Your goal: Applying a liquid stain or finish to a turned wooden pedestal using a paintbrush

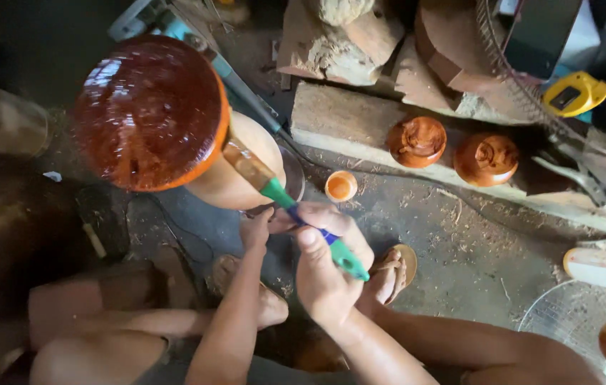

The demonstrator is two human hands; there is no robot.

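The right hand (328, 267) is closed around the green handle of a brush (285, 203), whose bristles lie against the pale side of a wooden vase (235, 171). The vase stands on the floor before the person, its glossy red-brown top (149, 114) towards the camera. The left hand (256, 228) touches the vase's lower side beside the brush, fingers curled; what it grips, if anything, I cannot tell. A small orange cup (340, 186) sits on the floor just beyond the hands, and two round wooden lids (417, 141) rest on a plank (345, 121) behind it
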